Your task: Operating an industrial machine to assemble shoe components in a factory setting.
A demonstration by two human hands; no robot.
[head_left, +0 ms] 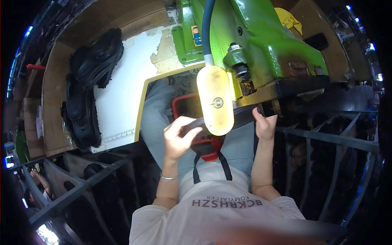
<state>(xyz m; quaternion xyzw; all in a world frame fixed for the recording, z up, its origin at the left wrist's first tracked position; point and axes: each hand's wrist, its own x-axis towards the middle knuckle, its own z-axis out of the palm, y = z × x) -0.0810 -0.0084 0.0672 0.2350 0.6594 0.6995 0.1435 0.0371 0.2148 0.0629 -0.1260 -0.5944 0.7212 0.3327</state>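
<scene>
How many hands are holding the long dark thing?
2. The left hand holds the long dark piece left of the yellow lamp; the right hand holds it right of the lamp. The lamp hides part of its middle; no other hand shows there.

And here's the white tabletop (116, 106), its surface peeling to a tan patch near the back, a yellow edge running round its notch, and a ruler strip (119, 135) along the near edge! Brown cardboard (56, 98) walls in the left side, with a red stick-like thing (36, 67) poking out just beyond. Over to the far right, a yellow cloth (290, 19) sits crumpled, a dark flat object (316, 41) near it. Down low, metal racks flank both sides, left rack (77, 189) and right rack (326, 136), their loads too dark to make out. Past the left one, another person (43, 188) shows, arm raised!
</scene>
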